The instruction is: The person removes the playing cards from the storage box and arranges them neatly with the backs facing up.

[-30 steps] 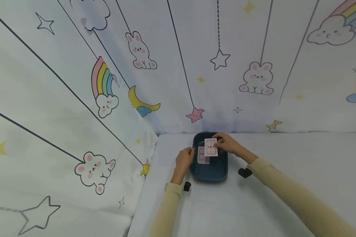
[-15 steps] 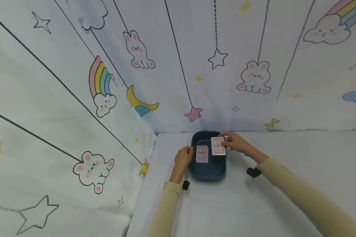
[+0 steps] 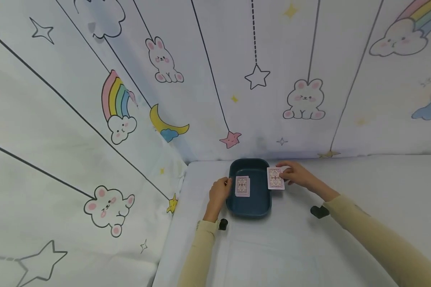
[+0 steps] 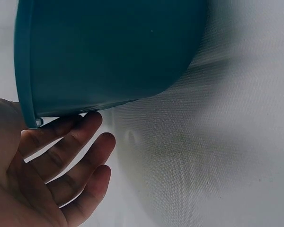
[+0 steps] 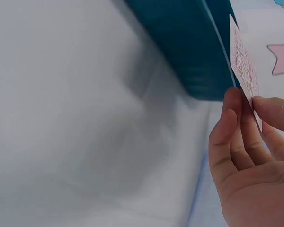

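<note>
Pinching card (image 3: 274, 179), tray edge (image 3: 269, 200) near, tabletop (image 3: 377, 183) beyond

dark teal tray (image 3: 253, 208), playing card (image 3: 273, 178) with reddish scrollwork on white, stacked cards (image 3: 242, 186) in the same print, white tablecloth (image 3: 273, 255), pale yellow sleeves (image 3: 197, 255), white wall (image 3: 201, 103) printed with rainbows (image 3: 116, 93) and yellow stars (image 3: 172, 203)
</note>
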A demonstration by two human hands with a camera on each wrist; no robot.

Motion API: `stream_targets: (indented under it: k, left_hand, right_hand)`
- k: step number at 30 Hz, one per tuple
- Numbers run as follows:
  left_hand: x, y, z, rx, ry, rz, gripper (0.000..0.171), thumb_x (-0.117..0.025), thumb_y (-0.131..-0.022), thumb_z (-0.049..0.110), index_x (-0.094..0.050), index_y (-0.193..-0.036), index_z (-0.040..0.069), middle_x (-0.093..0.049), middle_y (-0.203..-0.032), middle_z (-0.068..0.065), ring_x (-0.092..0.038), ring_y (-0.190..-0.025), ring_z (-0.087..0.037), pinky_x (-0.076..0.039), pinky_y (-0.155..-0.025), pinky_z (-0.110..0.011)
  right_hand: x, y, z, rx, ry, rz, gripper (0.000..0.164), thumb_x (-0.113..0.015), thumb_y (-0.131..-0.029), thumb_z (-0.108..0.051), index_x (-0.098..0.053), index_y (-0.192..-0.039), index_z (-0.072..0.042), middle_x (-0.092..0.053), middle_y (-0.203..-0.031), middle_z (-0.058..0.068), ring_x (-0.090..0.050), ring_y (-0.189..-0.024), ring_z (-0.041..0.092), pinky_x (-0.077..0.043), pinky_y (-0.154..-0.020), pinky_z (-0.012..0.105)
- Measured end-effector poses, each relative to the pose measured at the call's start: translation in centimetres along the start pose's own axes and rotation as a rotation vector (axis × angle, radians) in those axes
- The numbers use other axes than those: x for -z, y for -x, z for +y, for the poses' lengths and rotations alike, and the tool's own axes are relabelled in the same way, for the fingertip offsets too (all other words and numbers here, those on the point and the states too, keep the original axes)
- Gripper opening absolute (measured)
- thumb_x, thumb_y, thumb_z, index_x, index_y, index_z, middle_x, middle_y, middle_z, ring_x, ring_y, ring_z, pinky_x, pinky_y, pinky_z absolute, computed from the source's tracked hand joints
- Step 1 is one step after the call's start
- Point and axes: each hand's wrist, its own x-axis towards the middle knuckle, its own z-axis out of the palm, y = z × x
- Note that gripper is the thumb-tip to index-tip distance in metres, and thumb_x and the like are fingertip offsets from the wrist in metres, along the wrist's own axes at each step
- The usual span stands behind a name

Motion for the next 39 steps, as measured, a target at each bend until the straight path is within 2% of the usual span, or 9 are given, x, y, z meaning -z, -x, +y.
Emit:
stream_targets:
  k: [9,17,25,33,39]
  left_hand:
    - [0.3,0.3,0.0,-0.006,0.006,0.003,0.036,-0.049,-0.106,0.035,-0.062,-0.083,0.011,-0.059,-0.072,-0.003,-0.050,-0.060,-0.016,-0.035,-0.054,-0.029]
    - [0.1,0.3,0.0,-0.004,0.004,0.005,0.036,-0.049,-0.106,0.035,-0.063,-0.084,0.011,-0.060,-0.072,-0.003,-0.050,-0.060,-0.016,-0.035,-0.053,-0.029]
    - [0.2,0.2,0.1,-0.008,0.007,-0.001,0.036,-0.048,-0.106,0.036,-0.065,-0.087,0.011,-0.061,-0.074,-0.003,-0.052,-0.061,-0.016,-0.036,-0.054,-0.029]
    - [0.3,0.2,0.1,-0.027,0.023,0.007,0.035,-0.048,-0.106,0.035,-0.062,-0.084,0.011,-0.056,-0.070,-0.003,-0.049,-0.059,-0.016,-0.034,-0.052,-0.029]
    - [0.1,0.3,0.0,-0.035,0.032,0.008,0.036,-0.049,-0.106,0.034,-0.060,-0.082,0.011,-0.053,-0.068,-0.002,-0.047,-0.058,-0.015,-0.033,-0.051,-0.028]
  right_hand:
    - [0.5,1.3,2.2,-0.026,0.009,-0.013,0.046,-0.059,-0.102,-0.016,-0.045,-0.144,-0.001,-0.069,-0.111,0.021,-0.066,-0.096,0.027,-0.056,-0.078,0.038]
    - [0.4,1.7,4.5,-0.042,0.041,0.005,0.044,-0.059,-0.102,-0.015,-0.046,-0.142,-0.001,-0.068,-0.108,0.020,-0.064,-0.095,0.026,-0.056,-0.077,0.038]
    - [-0.5,1.6,5.7,-0.041,0.094,0.032,0.045,-0.063,-0.098,-0.010,-0.047,-0.137,0.004,-0.065,-0.088,0.012,-0.058,-0.078,0.021,-0.050,-0.067,0.031]
    - [-1.5,1.4,6.3,-0.037,0.234,0.102,0.042,-0.066,-0.095,-0.009,-0.050,-0.132,0.002,-0.060,-0.087,0.011,-0.054,-0.074,0.019,-0.045,-0.066,0.032]
    - [-2.1,1.4,6.4,0.004,0.349,0.152,0.040,-0.069,-0.091,-0.008,-0.055,-0.126,0.005,-0.061,-0.098,0.019,-0.058,-0.087,0.028,-0.050,-0.076,0.043]
